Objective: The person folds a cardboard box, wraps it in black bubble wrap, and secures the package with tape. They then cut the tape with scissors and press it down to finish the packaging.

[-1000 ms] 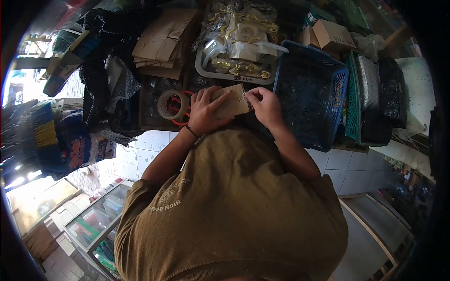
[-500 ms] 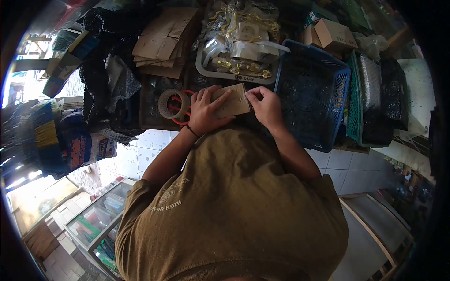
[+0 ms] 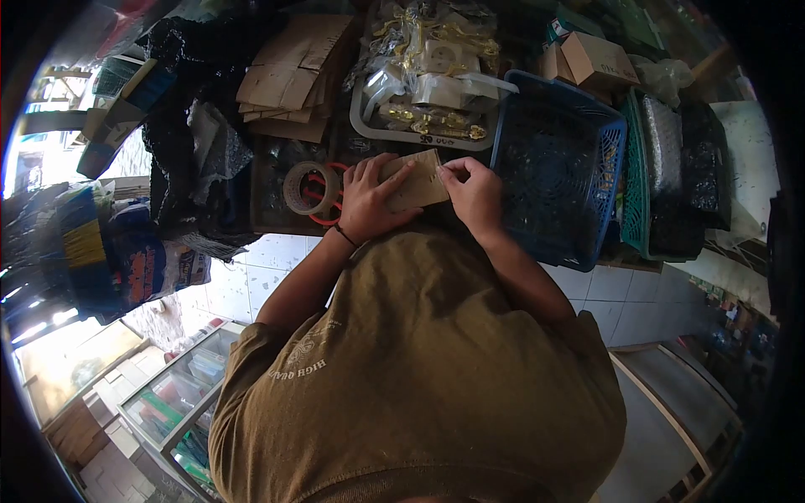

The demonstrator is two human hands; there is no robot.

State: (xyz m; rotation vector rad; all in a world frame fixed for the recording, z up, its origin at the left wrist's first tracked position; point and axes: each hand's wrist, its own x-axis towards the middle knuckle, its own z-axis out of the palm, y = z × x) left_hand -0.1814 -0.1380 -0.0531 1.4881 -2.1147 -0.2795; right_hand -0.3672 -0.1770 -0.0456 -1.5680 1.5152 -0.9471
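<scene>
A small flat cardboard package (image 3: 419, 186) lies at the near edge of the work surface. My left hand (image 3: 369, 199) lies over its left part, index finger along the top and thumb by the near edge, gripping it. At its far right corner my right hand (image 3: 476, 191) is closed in a pinch; whatever is between the fingertips is too small to make out. Left of my left hand is a roll of tape (image 3: 309, 188), partly over red-handled scissors (image 3: 334, 216), whose blades I cannot see.
Beyond the package stands a light tray (image 3: 411, 138) of bagged gold-coloured fittings. A blue plastic basket (image 3: 545, 168) is to the right, with a green basket (image 3: 635, 180) past it. Stacked cardboard sheets (image 3: 293, 63) lie far left, beside black plastic wrap (image 3: 172, 126).
The right fingers have shifted very slightly at the package's corner. My left hand and the package stay in place.
</scene>
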